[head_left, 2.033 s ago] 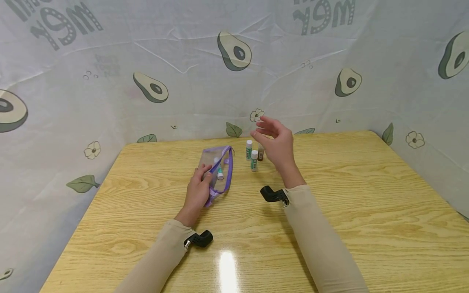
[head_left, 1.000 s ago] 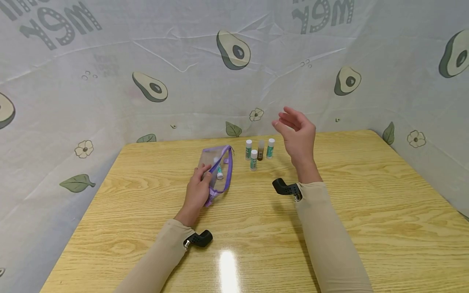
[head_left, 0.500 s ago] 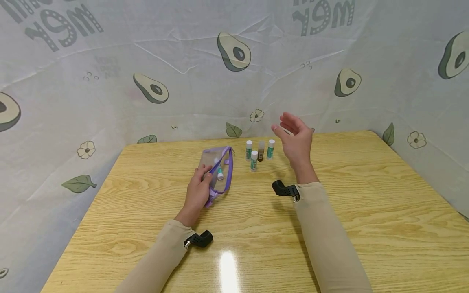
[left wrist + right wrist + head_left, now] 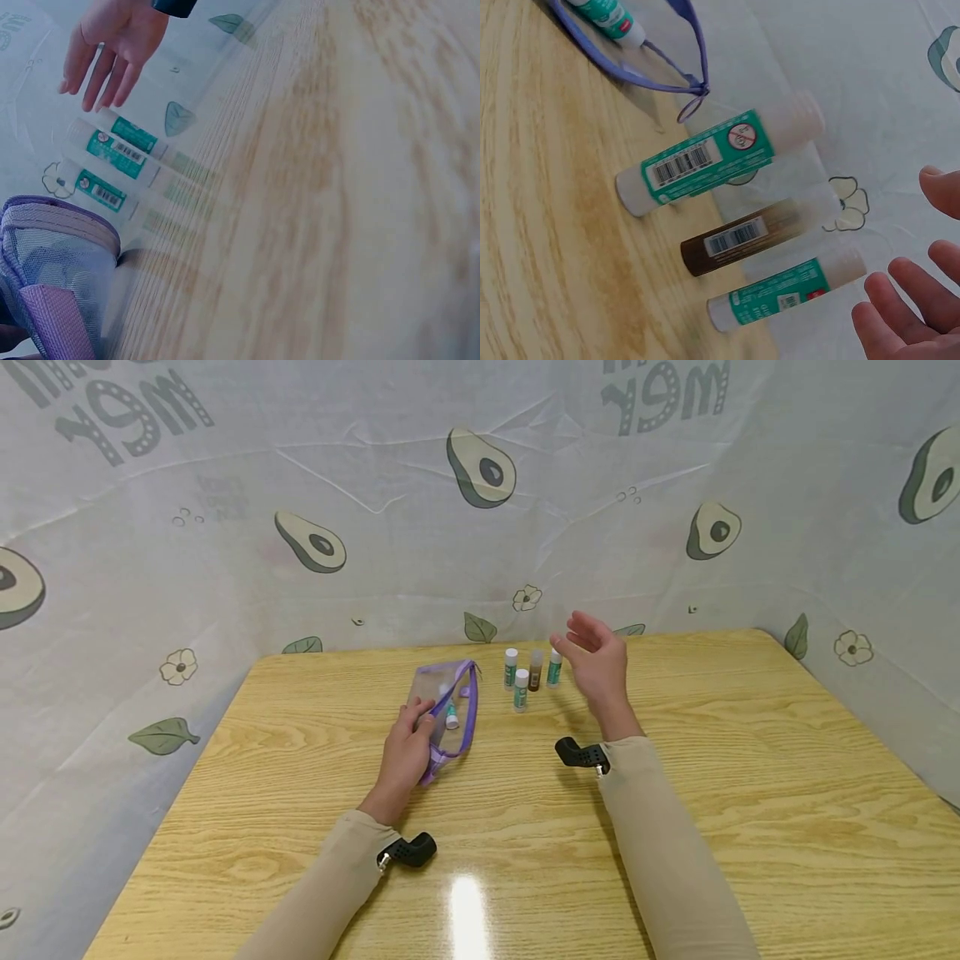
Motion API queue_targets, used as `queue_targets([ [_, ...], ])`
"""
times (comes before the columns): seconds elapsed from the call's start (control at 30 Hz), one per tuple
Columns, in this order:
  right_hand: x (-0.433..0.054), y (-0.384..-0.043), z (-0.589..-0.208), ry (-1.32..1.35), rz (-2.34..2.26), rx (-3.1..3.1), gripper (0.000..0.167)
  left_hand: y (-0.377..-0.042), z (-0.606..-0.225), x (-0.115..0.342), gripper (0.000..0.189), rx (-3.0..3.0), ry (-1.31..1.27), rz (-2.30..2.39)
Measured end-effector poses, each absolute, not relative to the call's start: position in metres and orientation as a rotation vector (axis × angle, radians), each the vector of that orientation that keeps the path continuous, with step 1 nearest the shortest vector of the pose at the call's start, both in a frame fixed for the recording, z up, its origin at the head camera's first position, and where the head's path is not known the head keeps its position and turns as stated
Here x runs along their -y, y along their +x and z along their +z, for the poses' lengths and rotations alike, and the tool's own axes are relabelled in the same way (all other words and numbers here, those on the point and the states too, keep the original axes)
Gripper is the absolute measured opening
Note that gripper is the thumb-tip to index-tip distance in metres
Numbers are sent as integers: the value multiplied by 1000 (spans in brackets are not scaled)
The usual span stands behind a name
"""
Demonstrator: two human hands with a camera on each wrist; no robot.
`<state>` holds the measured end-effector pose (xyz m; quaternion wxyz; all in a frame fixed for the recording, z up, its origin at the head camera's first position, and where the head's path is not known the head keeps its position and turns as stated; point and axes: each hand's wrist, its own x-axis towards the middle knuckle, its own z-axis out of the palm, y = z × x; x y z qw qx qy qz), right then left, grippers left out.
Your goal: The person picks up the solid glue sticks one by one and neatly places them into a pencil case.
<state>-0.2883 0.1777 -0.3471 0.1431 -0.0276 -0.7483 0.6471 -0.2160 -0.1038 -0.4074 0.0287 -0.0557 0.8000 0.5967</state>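
My left hand grips the near-left side of a mesh pouch with purple trim, its mouth standing wide. Inside lies a glue stick with a white cap and green label. To the pouch's right, glue sticks stand upright in a cluster: a front green-labelled one, a rear-left green one, a brown-bodied one and a rightmost green one. My right hand hovers just right of that last stick, holding nothing. In the right wrist view its loosely bent fingers are close to the cap.
All of this is on a wood-grain table. Behind the table's far edge hangs a pale cloth printed with avocados. A black wrist mount juts from the right sleeve, and another mount from the left.
My right hand moved right and up, uncovering the rightmost glue stick, then came down and slightly left beside its cap. My left hand and the pouch stay put.
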Motion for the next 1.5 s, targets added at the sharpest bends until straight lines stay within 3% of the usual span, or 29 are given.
queue_targets([
  [0.63,-178,-297,-377,-147,1875,2257,59,-216,-408,105,46,-2453,-173,1853],
  [1.5,-173,-300,-395,-229,1799,2354,45,-216,-410,105,46,-2471,-165,1853],
])
